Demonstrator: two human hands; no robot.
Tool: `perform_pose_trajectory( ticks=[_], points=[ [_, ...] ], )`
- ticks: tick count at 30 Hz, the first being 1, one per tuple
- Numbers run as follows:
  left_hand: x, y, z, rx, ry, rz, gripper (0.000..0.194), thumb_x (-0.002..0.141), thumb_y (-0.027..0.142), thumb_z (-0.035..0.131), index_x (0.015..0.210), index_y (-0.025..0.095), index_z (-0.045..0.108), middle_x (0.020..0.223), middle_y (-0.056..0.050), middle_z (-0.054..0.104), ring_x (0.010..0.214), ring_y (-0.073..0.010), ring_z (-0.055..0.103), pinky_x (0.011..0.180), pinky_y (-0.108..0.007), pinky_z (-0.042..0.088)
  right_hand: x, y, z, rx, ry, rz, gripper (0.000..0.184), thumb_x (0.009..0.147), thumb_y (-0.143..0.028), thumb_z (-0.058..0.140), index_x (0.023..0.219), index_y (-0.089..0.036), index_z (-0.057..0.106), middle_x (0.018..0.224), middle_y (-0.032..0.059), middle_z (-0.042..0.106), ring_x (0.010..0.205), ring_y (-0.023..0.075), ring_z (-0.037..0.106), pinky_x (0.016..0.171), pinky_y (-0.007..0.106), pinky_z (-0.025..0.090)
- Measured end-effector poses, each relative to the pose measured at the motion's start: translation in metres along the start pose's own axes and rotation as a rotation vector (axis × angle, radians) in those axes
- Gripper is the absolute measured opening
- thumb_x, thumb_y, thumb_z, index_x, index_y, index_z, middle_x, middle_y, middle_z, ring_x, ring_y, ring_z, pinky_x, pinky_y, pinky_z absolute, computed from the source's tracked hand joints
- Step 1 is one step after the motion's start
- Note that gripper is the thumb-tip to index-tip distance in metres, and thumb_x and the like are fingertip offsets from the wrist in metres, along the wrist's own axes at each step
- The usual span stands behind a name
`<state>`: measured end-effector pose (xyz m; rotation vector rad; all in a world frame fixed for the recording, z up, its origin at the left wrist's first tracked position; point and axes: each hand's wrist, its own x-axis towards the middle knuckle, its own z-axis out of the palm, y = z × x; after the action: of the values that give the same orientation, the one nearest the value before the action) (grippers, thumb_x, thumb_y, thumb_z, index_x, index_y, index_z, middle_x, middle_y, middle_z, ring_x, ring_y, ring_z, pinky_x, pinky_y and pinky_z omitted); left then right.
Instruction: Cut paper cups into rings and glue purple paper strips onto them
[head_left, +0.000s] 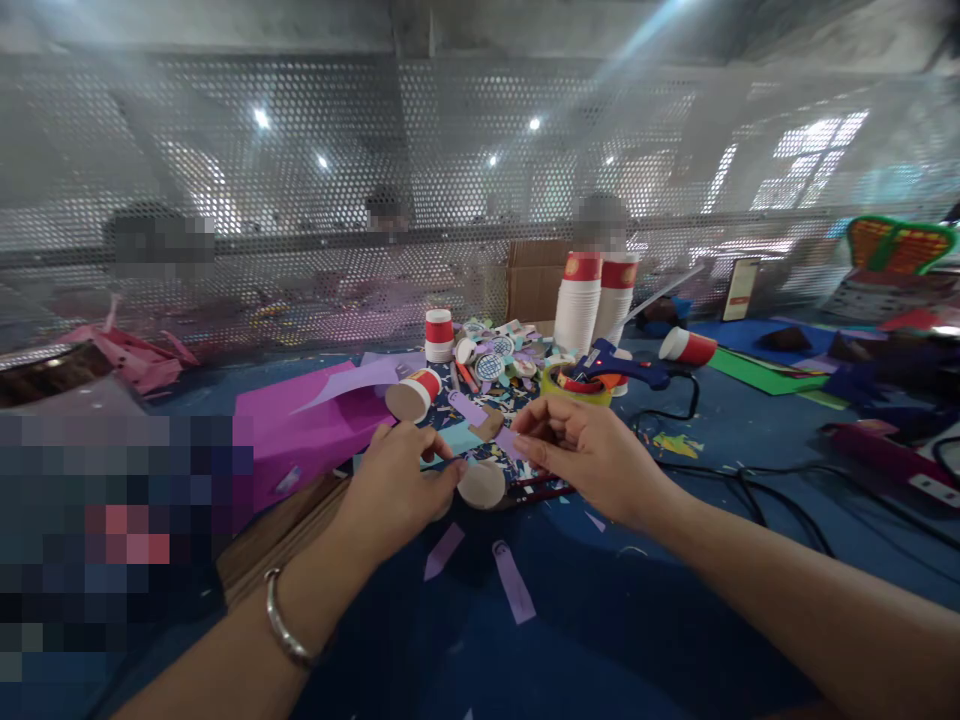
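Note:
My right hand [592, 450] pinches a purple paper strip [510, 443] between thumb and fingers. A small brown cardboard piece [489, 424] lies across this strip, and another purple end reaches up to the left. Opposite it, my left hand [409, 470] has its thumb and forefinger drawn together; what sits between them is too small to make out. A round beige cardboard disc [482, 485] is right beside the left thumb tip. Below the hands, a purple strip with a drawn face [514, 582] and a plain purple piece [445, 551] lie on the blue table [600, 620].
A blue glue gun [622, 365] rests on a yellow tape roll [559, 383], its black cable [750, 480] trailing right. Behind stand stacked paper cups [577, 310]. Paper scraps [495, 360] pile up mid-table. Purple sheets [292, 410] lie left, near a tipped cup [424, 390].

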<state>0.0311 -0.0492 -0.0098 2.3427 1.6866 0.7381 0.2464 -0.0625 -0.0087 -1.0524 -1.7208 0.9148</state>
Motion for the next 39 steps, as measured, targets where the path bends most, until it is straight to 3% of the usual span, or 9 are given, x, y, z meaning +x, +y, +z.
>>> perform_pose_trajectory(
  ticks=[3,8,13,17,21,26,32,39],
  points=[
    [0.0,0.001,0.008,0.015,-0.008,0.019,0.012,0.072,0.033,0.066,0.07,0.022,0.068,0.079,-0.009,0.061,0.091,-0.0323,0.051,0.079,-0.043,0.037,-0.001,-0.001,0.001,0.012,-0.014,-0.016,0.005,0.085,-0.023,0.061,0.087,-0.019,0.059,0.075,-0.0003,0.059,0.068,0.012,0.054,0.062,0.026,0.046],
    [0.002,0.006,0.009,-0.061,0.011,0.022,0.006,0.07,0.018,0.06,0.066,0.021,0.062,0.078,-0.007,0.062,0.087,-0.0282,0.052,0.077,-0.039,0.037,-0.001,-0.002,0.002,0.003,-0.022,-0.022,0.005,0.086,-0.024,0.061,0.086,-0.019,0.059,0.075,-0.0004,0.059,0.068,0.0125,0.053,0.063,0.026,0.045],
    [0.004,0.0,0.003,-0.25,0.062,-0.122,0.009,0.075,0.022,0.055,0.067,0.023,0.051,0.063,0.0,0.059,0.061,-0.0193,0.053,0.059,-0.033,0.037,-0.003,-0.003,0.002,0.016,-0.022,-0.023,0.004,0.087,-0.023,0.061,0.086,-0.019,0.059,0.073,-0.0016,0.057,0.065,0.0113,0.052,0.059,0.025,0.044],
    [0.004,-0.001,0.007,-0.521,0.041,-0.243,0.013,0.077,0.028,0.056,0.069,0.023,0.047,0.059,0.001,0.06,0.054,-0.0168,0.059,0.052,-0.029,0.044,-0.004,-0.003,0.006,0.026,-0.054,-0.011,0.004,0.087,-0.023,0.06,0.086,-0.02,0.059,0.074,-0.0016,0.057,0.065,0.0108,0.052,0.059,0.025,0.044],
    [-0.001,0.009,0.007,-0.776,0.038,-0.312,0.017,0.076,0.032,0.06,0.078,0.022,0.048,0.074,-0.001,0.066,0.065,-0.0164,0.066,0.061,-0.03,0.053,-0.004,-0.002,0.008,0.051,-0.083,0.01,0.004,0.087,-0.023,0.061,0.086,-0.02,0.059,0.072,-0.002,0.057,0.064,0.0106,0.051,0.058,0.025,0.043],
    [-0.007,0.024,-0.004,-1.183,-0.052,-0.354,0.031,0.07,0.02,0.071,0.098,0.02,0.058,0.09,-0.003,0.07,0.08,-0.0152,0.063,0.072,-0.027,0.049,-0.003,0.0,0.007,0.058,-0.116,0.036,0.007,0.087,-0.026,0.061,0.085,-0.02,0.059,0.072,-0.0013,0.057,0.064,0.0114,0.052,0.058,0.025,0.044],
    [-0.009,0.023,-0.011,-1.212,-0.117,-0.266,0.016,0.075,0.02,0.071,0.09,0.02,0.068,0.092,-0.002,0.069,0.084,-0.0156,0.059,0.073,-0.026,0.045,-0.002,0.0,0.007,0.037,-0.145,0.044,0.01,0.087,-0.029,0.063,0.084,-0.021,0.059,0.072,-0.0009,0.057,0.065,0.0122,0.052,0.058,0.025,0.044],
    [-0.011,0.021,-0.007,-1.268,-0.179,-0.251,0.026,0.075,0.025,0.077,0.1,0.021,0.069,0.1,-0.003,0.073,0.1,-0.0191,0.062,0.095,-0.033,0.043,-0.002,-0.002,0.008,0.044,-0.167,0.044,0.008,0.086,-0.025,0.063,0.082,-0.02,0.059,0.073,-0.0008,0.058,0.067,0.0124,0.053,0.06,0.025,0.044]
  ],
)
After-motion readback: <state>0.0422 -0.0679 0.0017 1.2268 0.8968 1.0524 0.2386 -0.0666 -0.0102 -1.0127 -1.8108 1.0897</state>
